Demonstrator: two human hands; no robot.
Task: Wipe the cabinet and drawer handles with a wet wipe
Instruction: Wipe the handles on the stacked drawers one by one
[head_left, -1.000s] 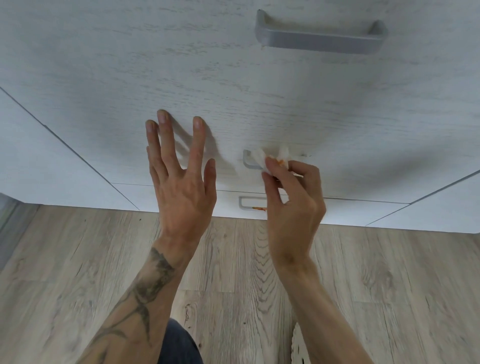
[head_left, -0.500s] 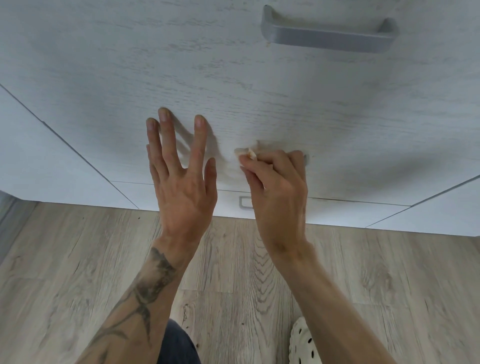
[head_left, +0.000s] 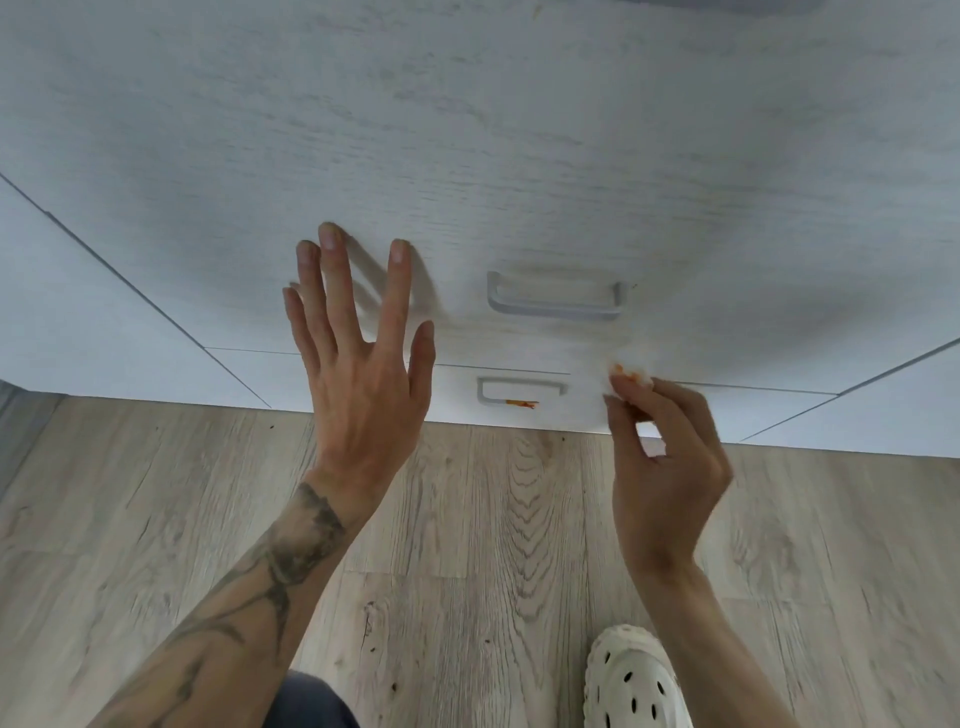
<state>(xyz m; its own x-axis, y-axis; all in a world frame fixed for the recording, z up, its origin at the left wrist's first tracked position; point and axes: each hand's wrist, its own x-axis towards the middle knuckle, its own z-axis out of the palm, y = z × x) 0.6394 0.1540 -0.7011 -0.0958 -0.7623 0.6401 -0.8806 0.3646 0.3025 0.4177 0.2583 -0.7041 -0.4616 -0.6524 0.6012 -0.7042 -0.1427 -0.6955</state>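
Note:
My left hand (head_left: 358, 358) is spread flat, its fingertips against the pale wood-grain drawer front (head_left: 467, 156). My right hand (head_left: 665, 457) pinches a small white wet wipe (head_left: 631, 376) with an orange stain on it, held to the right of and below the middle grey drawer handle (head_left: 553, 300), clear of it. That handle is fully in sight. The bottom drawer's handle (head_left: 519, 391) shows an orange smear on its lower bar. The top handle is cut off by the upper edge of the view.
Cabinet doors flank the drawers at left (head_left: 78, 291) and right (head_left: 909, 395). Grey wood-look floor (head_left: 467, 545) runs below. A white perforated clog (head_left: 631, 680) and a dark trouser leg (head_left: 311, 701) sit at the bottom.
My right hand has left the middle handle and moved right and down with the wipe. The view has tilted down, so the top handle is out of sight. My left hand stays put.

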